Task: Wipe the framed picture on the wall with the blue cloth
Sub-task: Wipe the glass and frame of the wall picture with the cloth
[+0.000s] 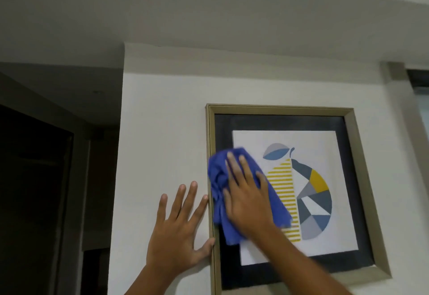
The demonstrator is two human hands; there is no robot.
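The framed picture (348,136) hangs on the white wall: a gold frame, a black mount and a geometric fruit print in blue, grey and yellow. My right hand (246,194) lies flat on the blue cloth (217,180), pressing it against the left part of the glass. The cloth covers the print's left edge and part of the black mount. My left hand (178,227) is spread flat on the wall just left of the frame, with thumb and forefinger touching the frame's left edge.
The white wall (162,132) ends at a corner on the left, beside a dark doorway (34,190). A ceiling beam (232,15) runs above. At the far right stands a window edge (420,108).
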